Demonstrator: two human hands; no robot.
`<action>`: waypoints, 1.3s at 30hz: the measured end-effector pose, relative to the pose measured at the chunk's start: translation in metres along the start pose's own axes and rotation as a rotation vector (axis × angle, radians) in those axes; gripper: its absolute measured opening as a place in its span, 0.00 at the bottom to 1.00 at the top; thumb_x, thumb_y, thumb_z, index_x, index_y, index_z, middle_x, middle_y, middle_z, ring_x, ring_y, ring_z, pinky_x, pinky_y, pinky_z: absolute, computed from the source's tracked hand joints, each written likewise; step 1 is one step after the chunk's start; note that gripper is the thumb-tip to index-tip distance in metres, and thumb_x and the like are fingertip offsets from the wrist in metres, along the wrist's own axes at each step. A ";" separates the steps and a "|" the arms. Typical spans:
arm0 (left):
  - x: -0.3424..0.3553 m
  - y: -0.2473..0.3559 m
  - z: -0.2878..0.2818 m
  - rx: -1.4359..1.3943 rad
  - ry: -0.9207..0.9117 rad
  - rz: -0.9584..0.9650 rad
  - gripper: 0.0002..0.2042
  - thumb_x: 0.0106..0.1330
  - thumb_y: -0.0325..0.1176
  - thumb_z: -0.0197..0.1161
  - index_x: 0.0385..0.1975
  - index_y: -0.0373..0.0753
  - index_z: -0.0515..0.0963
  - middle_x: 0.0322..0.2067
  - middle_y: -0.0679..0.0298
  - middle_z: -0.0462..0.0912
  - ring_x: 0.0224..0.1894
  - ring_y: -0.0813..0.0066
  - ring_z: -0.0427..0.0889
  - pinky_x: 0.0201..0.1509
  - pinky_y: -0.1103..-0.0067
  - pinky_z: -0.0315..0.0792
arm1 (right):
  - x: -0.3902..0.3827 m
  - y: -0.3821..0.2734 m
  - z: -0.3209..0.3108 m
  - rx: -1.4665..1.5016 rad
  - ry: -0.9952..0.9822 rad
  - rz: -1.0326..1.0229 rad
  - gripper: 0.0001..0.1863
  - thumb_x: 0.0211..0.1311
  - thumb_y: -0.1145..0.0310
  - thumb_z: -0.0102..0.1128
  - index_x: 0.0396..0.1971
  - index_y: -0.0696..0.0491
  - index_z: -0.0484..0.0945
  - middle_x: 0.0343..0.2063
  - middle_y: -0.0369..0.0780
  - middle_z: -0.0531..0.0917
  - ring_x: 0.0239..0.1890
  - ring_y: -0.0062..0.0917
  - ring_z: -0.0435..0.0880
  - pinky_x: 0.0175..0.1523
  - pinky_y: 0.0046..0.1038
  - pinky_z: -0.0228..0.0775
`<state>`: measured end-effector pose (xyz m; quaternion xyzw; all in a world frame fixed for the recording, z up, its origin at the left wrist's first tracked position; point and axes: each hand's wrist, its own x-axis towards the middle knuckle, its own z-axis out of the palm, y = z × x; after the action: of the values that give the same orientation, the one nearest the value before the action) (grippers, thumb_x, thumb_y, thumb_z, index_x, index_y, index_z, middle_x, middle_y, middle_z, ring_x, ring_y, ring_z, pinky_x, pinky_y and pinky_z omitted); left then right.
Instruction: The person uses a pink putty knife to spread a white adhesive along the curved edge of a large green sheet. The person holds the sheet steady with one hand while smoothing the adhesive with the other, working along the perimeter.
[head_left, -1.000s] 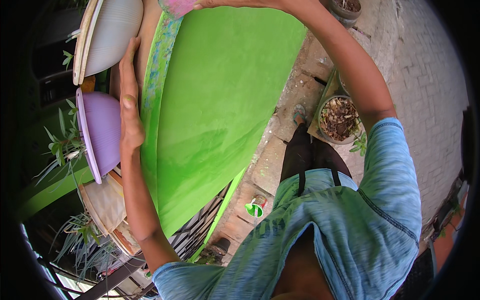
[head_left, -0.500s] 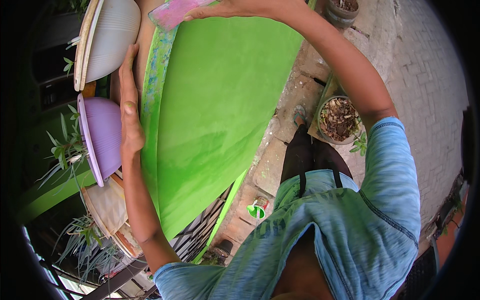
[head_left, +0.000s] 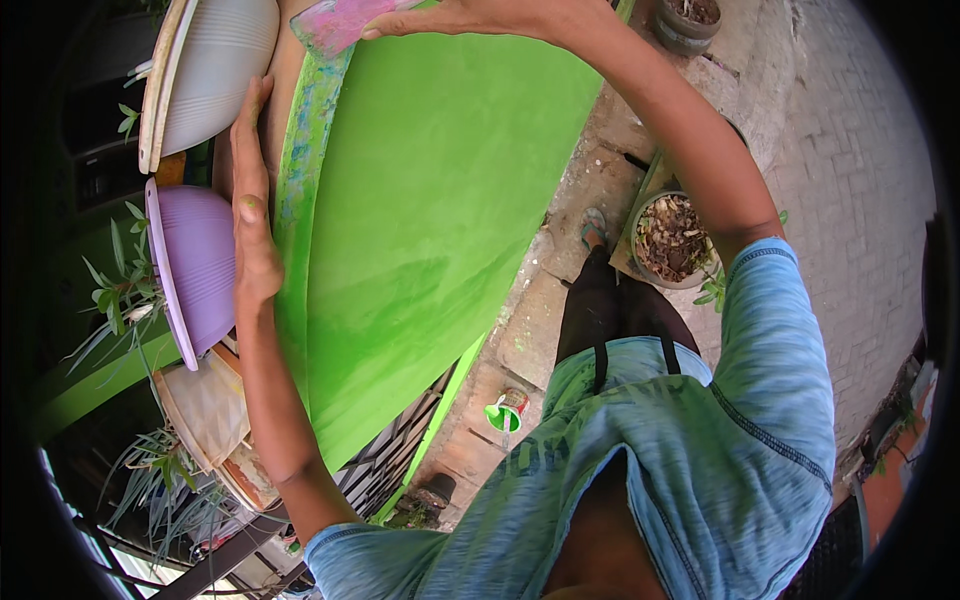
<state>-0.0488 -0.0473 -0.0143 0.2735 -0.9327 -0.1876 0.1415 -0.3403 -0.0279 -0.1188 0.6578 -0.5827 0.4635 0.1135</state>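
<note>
My right hand [head_left: 490, 16] grips a flat pink piece [head_left: 338, 22] smeared with paint, at the far end of a bright green wall [head_left: 430, 180]. The piece lies over the wall's top edge strip [head_left: 300, 190], where green is mixed with blue and pale patches. Part of my right hand's fingers is cut off by the upper rim of the picture. Stretched out along the wall's top, my left hand [head_left: 256, 215] rests with straight fingers, beside a purple pot [head_left: 200, 265] and a white pot [head_left: 215, 90]. A green smudge shows on its thumb.
More planters [head_left: 205, 415] line the left side. On the paving below stands a small tin [head_left: 507, 408] of green paint with something pale sticking in it. A pot of dry leaves [head_left: 672, 240] is by my feet, another pot [head_left: 687, 22] farther off. Metal bars [head_left: 395, 455] show beneath the wall.
The view has shifted slightly, so most things sit a little farther left. Both hands keep nearly the same place on the wall, the pink piece still in my right hand.
</note>
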 end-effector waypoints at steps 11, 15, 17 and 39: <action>0.000 0.005 0.001 0.029 -0.003 -0.012 0.57 0.65 0.80 0.28 0.77 0.29 0.50 0.76 0.44 0.54 0.80 0.53 0.48 0.82 0.61 0.37 | 0.004 0.002 -0.004 0.000 -0.087 0.038 0.38 0.51 0.28 0.66 0.20 0.55 0.87 0.13 0.49 0.81 0.18 0.43 0.83 0.28 0.40 0.76; 0.005 0.012 -0.002 0.053 -0.011 -0.003 0.58 0.64 0.81 0.29 0.78 0.30 0.50 0.76 0.44 0.54 0.80 0.54 0.48 0.82 0.61 0.37 | 0.005 0.005 -0.008 0.008 -0.088 0.065 0.38 0.51 0.28 0.66 0.20 0.55 0.87 0.13 0.49 0.80 0.17 0.43 0.82 0.26 0.40 0.74; 0.004 0.008 0.002 0.036 -0.007 -0.006 0.58 0.64 0.81 0.29 0.78 0.30 0.50 0.76 0.44 0.54 0.80 0.54 0.48 0.82 0.61 0.36 | 0.001 0.002 0.004 0.022 -0.052 0.030 0.38 0.51 0.27 0.65 0.20 0.55 0.87 0.12 0.49 0.79 0.17 0.43 0.82 0.25 0.40 0.72; 0.003 0.018 0.007 -0.109 0.002 -0.084 0.60 0.61 0.83 0.30 0.78 0.31 0.46 0.77 0.44 0.51 0.81 0.54 0.46 0.82 0.62 0.36 | 0.005 0.004 -0.005 -0.003 -0.117 0.070 0.38 0.50 0.28 0.66 0.19 0.56 0.86 0.14 0.50 0.81 0.19 0.43 0.84 0.27 0.41 0.75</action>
<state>-0.0623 -0.0336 -0.0129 0.3045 -0.9087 -0.2434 0.1492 -0.3469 -0.0290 -0.1134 0.6628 -0.6116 0.4271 0.0641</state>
